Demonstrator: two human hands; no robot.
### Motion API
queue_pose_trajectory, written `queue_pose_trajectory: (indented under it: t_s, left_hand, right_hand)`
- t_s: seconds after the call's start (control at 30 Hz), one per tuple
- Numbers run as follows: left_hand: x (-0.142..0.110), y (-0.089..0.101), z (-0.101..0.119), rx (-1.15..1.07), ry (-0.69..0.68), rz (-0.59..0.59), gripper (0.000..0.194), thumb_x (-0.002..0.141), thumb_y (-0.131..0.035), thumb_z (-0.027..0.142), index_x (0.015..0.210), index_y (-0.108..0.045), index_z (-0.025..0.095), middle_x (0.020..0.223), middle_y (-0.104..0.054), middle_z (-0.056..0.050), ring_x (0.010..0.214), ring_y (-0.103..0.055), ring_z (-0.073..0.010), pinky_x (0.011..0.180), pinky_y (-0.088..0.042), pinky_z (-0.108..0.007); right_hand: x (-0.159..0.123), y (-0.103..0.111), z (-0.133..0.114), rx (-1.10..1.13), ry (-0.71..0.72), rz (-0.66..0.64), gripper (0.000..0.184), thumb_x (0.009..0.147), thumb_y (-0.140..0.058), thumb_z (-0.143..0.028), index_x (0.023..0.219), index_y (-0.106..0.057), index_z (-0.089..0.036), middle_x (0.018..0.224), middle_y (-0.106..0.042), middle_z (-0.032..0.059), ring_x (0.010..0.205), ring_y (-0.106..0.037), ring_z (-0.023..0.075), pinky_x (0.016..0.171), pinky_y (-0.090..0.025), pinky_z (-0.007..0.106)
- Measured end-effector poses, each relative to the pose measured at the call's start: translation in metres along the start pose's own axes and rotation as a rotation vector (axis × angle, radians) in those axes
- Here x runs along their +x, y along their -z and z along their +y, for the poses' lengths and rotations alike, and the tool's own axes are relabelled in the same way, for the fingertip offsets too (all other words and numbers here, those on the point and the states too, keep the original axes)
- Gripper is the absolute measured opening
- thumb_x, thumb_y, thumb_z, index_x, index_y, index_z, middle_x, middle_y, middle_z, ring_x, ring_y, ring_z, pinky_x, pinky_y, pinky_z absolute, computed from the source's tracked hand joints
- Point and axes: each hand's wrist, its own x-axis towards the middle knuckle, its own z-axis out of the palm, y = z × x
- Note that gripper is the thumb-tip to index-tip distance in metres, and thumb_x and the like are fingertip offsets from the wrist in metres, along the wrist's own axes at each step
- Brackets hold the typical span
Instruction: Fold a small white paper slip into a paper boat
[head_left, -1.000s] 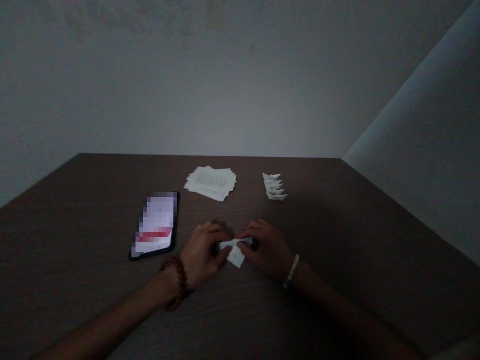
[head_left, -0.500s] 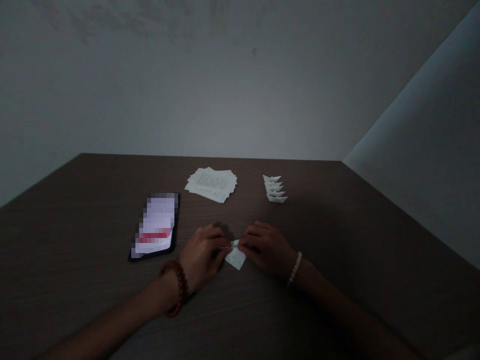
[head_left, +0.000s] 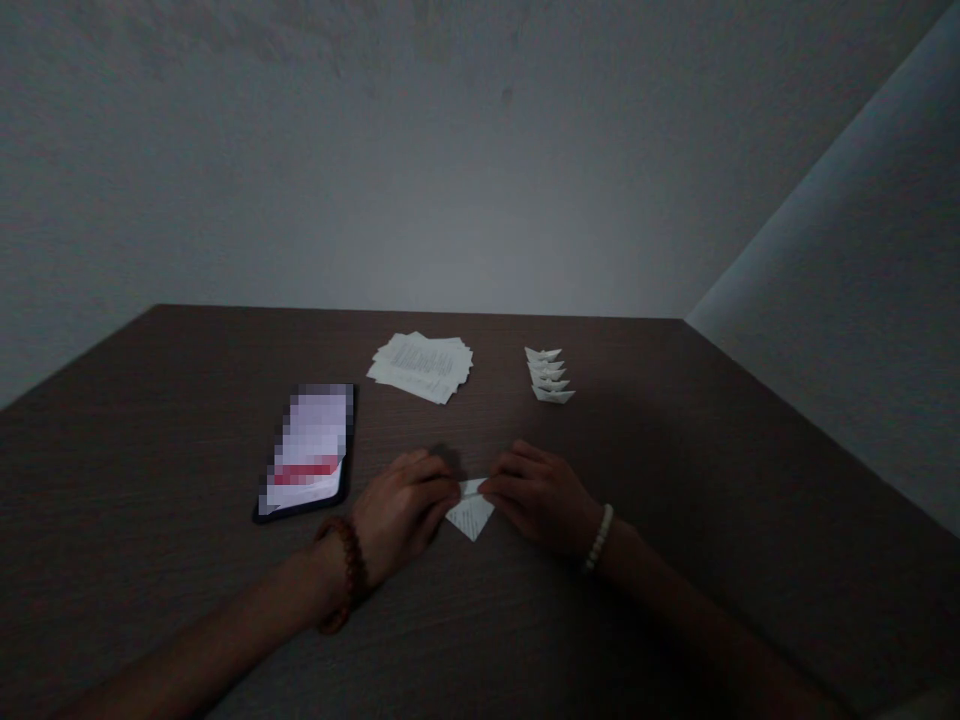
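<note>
A small folded piece of printed paper (head_left: 472,517) lies at the front middle of the table, its pointed corner toward me. My left hand (head_left: 405,508) pinches its left side, thumb and fingers closed on the edge. On the opposite side my right hand (head_left: 536,497) grips the paper's right edge, fingers bent together. Between the fingertips a pale folded strip shows along the top of the paper. The fingers hide both side corners. A brown bead bracelet (head_left: 351,570) circles my left wrist, and a pale bead bracelet (head_left: 600,538) my right.
Behind the hands, a fanned stack of printed paper sheets (head_left: 422,367) lies on the dark wooden table (head_left: 187,400). Several small folded paper boats (head_left: 551,376) stand in a row to its right. A phone (head_left: 309,450) with a lit, blurred screen lies left of my left hand.
My hands have drawn slightly apart along the paper, the right one shifting a little to the right. The strip at the top now shows wider and flatter between the fingers.
</note>
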Motion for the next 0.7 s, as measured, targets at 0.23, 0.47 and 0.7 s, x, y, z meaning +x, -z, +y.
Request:
queue_pose_trajectory:
  t_s: [0.23, 0.47, 0.7]
  left_hand:
    - [0.0036, -0.0037, 0.0048, -0.048, 0.066, 0.028, 0.013, 0.086, -0.055, 0.023, 0.091, -0.067, 0.02, 0.088, -0.061, -0.005, 0.084, -0.052, -0.0215, 0.073, -0.041, -0.037]
    - [0.0077, -0.0069, 0.0086, -0.069, 0.118, 0.04, 0.011, 0.085, -0.059, 0.026, 0.083, -0.07, 0.022, 0.086, -0.062, -0.004, 0.086, -0.052, -0.0216, 0.079, -0.041, -0.039]
    - [0.0092, -0.0085, 0.0094, -0.045, 0.137, 0.053, 0.014, 0.085, -0.06, 0.024, 0.077, -0.071, 0.022, 0.083, -0.062, -0.004, 0.084, -0.052, -0.0209, 0.078, -0.041, -0.038]
  right_hand:
    - [0.0009, 0.0009, -0.0001, -0.01, 0.027, -0.007, 0.01, 0.09, -0.054, -0.02, 0.088, -0.064, -0.019, 0.086, -0.061, 0.0049, 0.083, -0.048, 0.018, 0.074, -0.042, 0.03]
    - [0.0009, 0.0044, -0.0032, -0.066, 0.055, -0.013, 0.012, 0.09, -0.052, -0.018, 0.087, -0.064, -0.02, 0.086, -0.061, 0.0036, 0.082, -0.047, 0.0179, 0.07, -0.04, 0.029]
    - [-0.0008, 0.0022, -0.0041, -0.096, 0.05, 0.005, 0.013, 0.091, -0.052, -0.02, 0.085, -0.064, -0.02, 0.086, -0.062, 0.0041, 0.081, -0.048, 0.0183, 0.071, -0.041, 0.03]
